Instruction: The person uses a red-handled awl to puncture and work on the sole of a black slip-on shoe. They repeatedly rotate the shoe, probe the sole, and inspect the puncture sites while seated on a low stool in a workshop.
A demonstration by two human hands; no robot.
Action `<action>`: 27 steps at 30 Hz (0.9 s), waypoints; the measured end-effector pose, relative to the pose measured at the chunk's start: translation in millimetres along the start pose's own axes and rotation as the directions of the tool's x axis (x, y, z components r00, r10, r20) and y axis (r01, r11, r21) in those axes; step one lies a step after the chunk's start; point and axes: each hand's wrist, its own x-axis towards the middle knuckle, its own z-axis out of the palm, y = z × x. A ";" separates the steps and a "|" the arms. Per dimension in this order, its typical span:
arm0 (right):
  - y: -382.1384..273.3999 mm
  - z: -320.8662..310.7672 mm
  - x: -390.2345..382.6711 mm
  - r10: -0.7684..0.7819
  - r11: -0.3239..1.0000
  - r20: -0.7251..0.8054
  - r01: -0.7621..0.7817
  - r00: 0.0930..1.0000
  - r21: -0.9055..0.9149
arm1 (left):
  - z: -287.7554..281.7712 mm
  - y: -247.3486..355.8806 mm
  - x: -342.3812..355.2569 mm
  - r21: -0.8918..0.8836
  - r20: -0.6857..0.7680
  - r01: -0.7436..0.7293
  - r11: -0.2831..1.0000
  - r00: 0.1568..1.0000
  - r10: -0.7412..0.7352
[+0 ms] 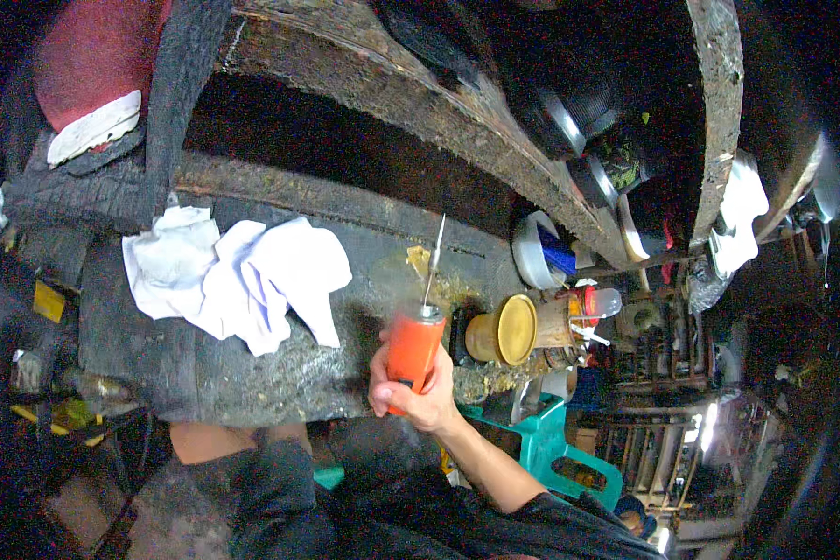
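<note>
My right hand [415, 392] is wrapped around the orange handle of a tool [413, 350] with a metal collar and a thin, pointed metal rod sticking up. A pale haze blurs its left side. Behind the rod is a yellowish flat patch [417, 261] on the dark, stained workbench [205, 383]. Crumpled white cloths or papers [252, 280] lie to the left of the tool. A mustard-yellow lidded container [499, 331] stands to the right of my hand. I do not see my left hand.
Rough beams [373, 75] and a shelf with dark items run above the bench. A white bowl with blue contents [537, 252] and several containers [569, 317] sit at the right end. A green plastic stool [541, 434] stands below. My legs are under the bench's front edge.
</note>
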 end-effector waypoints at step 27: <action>-10.4 -0.2 1.4 0.113 0.994 -0.057 -0.113 0.992 0.004 | 4.5 -5.7 33.2 -0.034 -0.076 -0.004 0.999 0.997 0.001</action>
